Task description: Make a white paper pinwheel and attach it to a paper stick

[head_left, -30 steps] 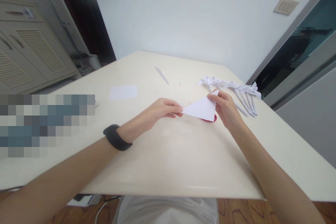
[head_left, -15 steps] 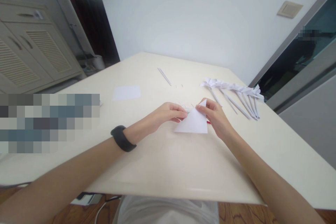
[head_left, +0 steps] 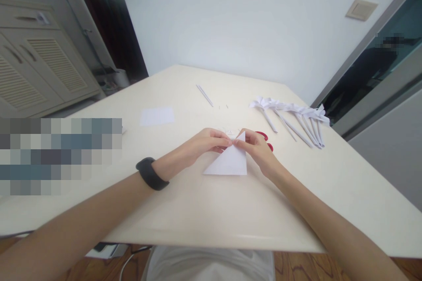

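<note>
A white paper triangle (head_left: 227, 162) hangs between my hands, just above the table, its long slanted edge facing up and left. My left hand (head_left: 212, 140) pinches that slanted edge between thumb and fingers; a black band circles this wrist. Close beside it, my right hand (head_left: 259, 149) grips the paper near its upper corner. The two thumbs almost meet. Behind my right hand lie scissors with red handles (head_left: 263, 135), their blades mostly hidden. Small white scraps (head_left: 229, 131) lie just beyond my fingers.
Several white paper flowers with rolled stems (head_left: 296, 116) lie at the right of the pale table (head_left: 184, 210). A flat white paper sheet (head_left: 157, 116) lies to the left. Thin rolled paper sticks (head_left: 205, 95) rest farther back. A pixelated patch covers the left edge.
My right hand has moved left, towards my left hand, and slightly down with the paper. The triangle has shifted left, and the red scissor handles now show more.
</note>
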The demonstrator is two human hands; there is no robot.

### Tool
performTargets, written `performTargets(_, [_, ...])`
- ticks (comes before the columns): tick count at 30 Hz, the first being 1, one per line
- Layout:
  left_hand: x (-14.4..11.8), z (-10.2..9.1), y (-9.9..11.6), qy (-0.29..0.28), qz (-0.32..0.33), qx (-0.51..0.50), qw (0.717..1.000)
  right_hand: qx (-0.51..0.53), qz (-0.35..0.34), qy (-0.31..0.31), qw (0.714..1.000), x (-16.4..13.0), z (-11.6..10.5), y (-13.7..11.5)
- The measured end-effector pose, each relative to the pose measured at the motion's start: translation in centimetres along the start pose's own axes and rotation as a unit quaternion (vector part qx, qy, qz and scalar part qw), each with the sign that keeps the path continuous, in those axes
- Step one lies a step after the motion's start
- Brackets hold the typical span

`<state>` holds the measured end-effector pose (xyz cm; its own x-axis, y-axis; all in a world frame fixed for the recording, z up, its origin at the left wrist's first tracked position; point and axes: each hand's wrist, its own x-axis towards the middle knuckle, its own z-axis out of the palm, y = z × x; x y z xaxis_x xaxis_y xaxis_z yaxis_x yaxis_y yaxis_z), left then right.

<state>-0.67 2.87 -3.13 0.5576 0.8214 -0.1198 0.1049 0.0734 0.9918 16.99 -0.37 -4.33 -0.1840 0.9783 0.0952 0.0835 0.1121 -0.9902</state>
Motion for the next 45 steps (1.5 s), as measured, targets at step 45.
performTargets(45, [0.2, -0.2, -0.3, -0.01, 0.005, -0.007, 1.0, -0.002, -0.023, 0.041, 0.999, -0.1, -1.4, -1.7])
